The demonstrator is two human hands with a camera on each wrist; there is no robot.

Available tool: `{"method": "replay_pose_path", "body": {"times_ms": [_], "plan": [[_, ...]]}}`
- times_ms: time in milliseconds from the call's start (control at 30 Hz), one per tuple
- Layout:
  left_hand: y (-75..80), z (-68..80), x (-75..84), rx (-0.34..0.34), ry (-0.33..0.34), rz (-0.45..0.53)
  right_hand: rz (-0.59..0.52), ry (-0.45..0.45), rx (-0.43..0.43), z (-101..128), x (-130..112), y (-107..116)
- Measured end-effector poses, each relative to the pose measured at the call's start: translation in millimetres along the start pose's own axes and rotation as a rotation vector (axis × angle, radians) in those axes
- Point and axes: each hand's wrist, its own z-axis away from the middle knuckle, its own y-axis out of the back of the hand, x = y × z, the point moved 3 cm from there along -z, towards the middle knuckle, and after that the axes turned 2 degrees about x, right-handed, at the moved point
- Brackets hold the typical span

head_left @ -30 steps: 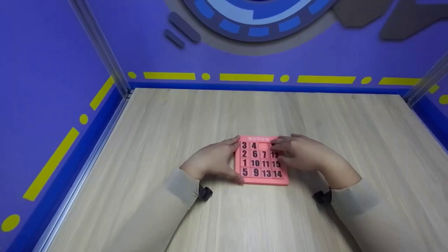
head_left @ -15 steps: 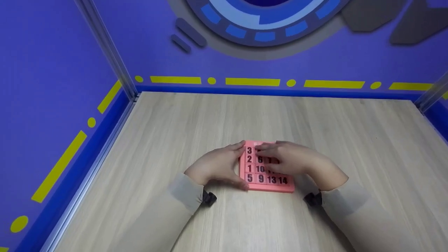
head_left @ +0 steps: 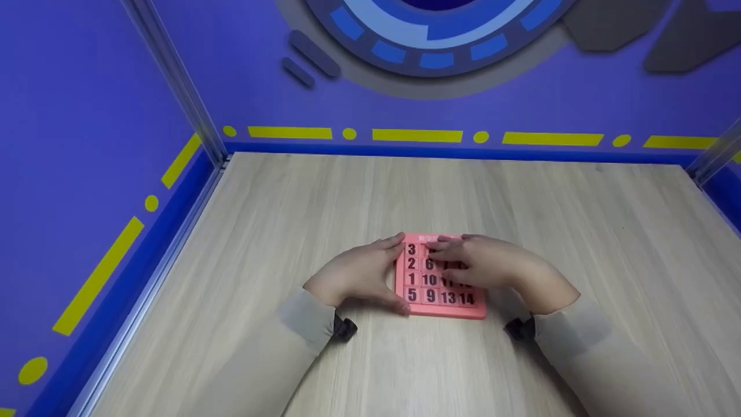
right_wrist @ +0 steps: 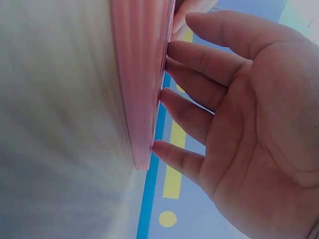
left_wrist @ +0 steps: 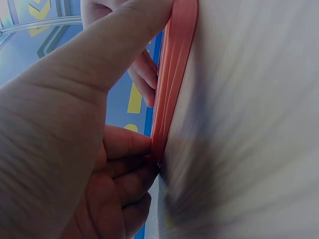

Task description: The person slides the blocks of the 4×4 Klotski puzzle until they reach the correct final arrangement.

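Note:
A pink sliding number puzzle (head_left: 430, 280) lies flat on the table, its black-numbered tiles facing up. My left hand (head_left: 360, 267) grips its left side, thumb at the near corner and fingers at the far one; the left wrist view shows them against the puzzle's side wall (left_wrist: 172, 74). Over the right half of the puzzle, my right hand (head_left: 489, 262) spreads its fingers, fingertips resting on the tiles of the upper rows. From the right wrist view, the fingers of the right hand (right_wrist: 234, 114) are extended and meet the top face. Several upper-right tiles are hidden under this hand.
The wooden tabletop (head_left: 324, 197) spreads around the puzzle. A blue wall (head_left: 393, 110) with yellow markings stands at the back, and another blue side wall (head_left: 69, 145) rises on the left. Metal posts (head_left: 185, 87) stand at the corners.
The right hand has moved left across the puzzle, covering the upper-row gap seen earlier, then shifted only slightly. The left hand keeps its grip. The head view has tilted a little.

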Motion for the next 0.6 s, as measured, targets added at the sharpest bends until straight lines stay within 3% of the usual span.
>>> {"method": "replay_pose_path", "body": {"times_ms": [600], "plan": [[1.2, 0.1, -0.5, 0.003, -0.009, -0.01, -0.049, -0.064, 0.005, 15.6, 16.1, 2.5]]}}
